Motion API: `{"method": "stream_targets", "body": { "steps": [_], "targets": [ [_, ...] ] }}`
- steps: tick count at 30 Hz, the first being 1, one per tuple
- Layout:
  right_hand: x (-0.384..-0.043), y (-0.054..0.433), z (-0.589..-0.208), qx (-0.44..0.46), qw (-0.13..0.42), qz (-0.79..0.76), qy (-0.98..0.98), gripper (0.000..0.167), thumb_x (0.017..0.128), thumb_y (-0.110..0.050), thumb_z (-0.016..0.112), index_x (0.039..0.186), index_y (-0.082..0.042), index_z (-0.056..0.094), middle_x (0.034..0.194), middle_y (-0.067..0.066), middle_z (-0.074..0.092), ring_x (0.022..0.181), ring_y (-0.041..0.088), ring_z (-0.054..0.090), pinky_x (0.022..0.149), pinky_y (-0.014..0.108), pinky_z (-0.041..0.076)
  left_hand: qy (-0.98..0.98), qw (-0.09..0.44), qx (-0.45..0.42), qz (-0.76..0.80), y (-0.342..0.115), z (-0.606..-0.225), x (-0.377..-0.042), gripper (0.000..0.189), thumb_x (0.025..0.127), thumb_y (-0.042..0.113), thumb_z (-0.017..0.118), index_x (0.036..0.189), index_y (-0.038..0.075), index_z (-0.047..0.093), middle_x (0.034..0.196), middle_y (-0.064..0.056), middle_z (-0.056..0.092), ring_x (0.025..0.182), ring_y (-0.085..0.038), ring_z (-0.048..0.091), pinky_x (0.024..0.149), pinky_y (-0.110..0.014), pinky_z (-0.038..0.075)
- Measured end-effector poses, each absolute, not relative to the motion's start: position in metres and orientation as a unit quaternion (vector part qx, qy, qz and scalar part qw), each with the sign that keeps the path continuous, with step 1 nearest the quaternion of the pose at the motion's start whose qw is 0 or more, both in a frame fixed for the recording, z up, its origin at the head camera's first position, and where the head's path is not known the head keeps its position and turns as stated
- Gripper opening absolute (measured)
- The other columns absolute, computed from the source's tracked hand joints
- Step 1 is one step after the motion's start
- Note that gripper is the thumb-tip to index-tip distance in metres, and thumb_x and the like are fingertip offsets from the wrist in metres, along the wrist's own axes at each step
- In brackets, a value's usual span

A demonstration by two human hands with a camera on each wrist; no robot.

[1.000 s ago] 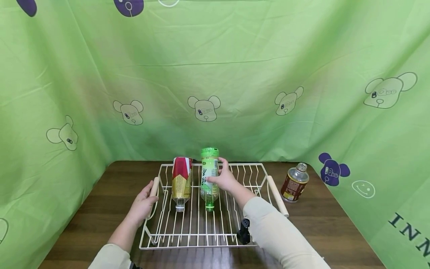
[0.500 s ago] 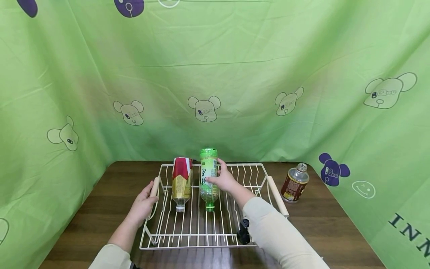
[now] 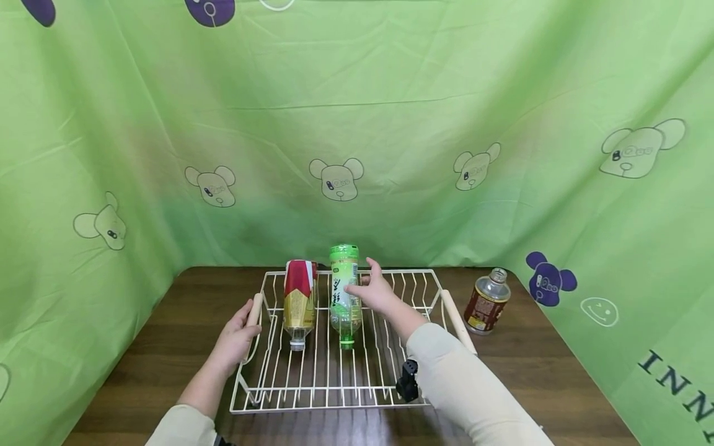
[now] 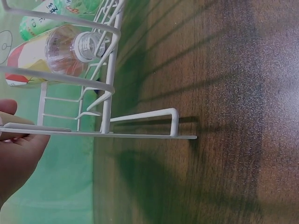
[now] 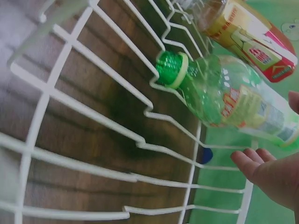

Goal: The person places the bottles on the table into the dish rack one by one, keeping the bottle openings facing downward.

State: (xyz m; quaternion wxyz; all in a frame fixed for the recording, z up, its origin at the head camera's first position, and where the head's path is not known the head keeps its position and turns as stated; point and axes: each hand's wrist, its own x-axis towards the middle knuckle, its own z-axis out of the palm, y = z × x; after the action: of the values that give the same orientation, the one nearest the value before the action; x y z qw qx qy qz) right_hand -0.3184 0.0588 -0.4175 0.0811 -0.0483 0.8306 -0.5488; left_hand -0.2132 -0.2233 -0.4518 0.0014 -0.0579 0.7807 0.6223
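Note:
A white wire dish rack (image 3: 301, 409) holds two upside-down plastic bottles. One is a green bottle (image 3: 344, 297) with a green cap (image 5: 170, 70) pointing down between the wires. Beside it stands a red and gold bottle (image 3: 300, 297), its neck (image 4: 88, 45) also down. My right hand (image 3: 379, 294) is just right of the green bottle, thumb and fingers spread, with a gap between the fingertips (image 5: 247, 161) and the bottle in the right wrist view. At the rack's left side, my left hand (image 3: 237, 337) grips the wooden handle (image 3: 255, 310).
A clear bottle with a brown label (image 3: 486, 302) stands upright and uncapped on the wooden table (image 3: 535, 378), right of the rack. The rack's right wooden handle (image 3: 458, 322) lies between that bottle and my right sleeve. A green curtain (image 3: 346, 124) closes off the back and sides.
My right hand has let go of the green bottle and drawn slightly right of it. The bottle stays standing in the rack. My left hand keeps its hold on the handle.

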Motion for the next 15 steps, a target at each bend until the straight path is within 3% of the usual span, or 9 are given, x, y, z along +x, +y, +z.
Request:
{"method": "stream_targets", "body": {
  "steps": [15],
  "targets": [
    [-0.317, 0.122, -0.374, -0.049, 0.049, -0.574, 0.816, 0.097, 0.089, -0.019, 0.069, 0.158, -0.014, 0.000, 0.154, 0.029, 0.029, 0.142, 0.045, 0.031, 0.113, 0.055, 0.034, 0.783, 0.013, -0.068, 0.619, -0.223, -0.450, -0.212, 0.071, 0.092, -0.005, 0.045, 0.154, -0.006, 0.009, 0.157, -0.034, 0.016, 0.145, -0.042, 0.019, 0.121, -0.052, 0.016]
  ]
}}
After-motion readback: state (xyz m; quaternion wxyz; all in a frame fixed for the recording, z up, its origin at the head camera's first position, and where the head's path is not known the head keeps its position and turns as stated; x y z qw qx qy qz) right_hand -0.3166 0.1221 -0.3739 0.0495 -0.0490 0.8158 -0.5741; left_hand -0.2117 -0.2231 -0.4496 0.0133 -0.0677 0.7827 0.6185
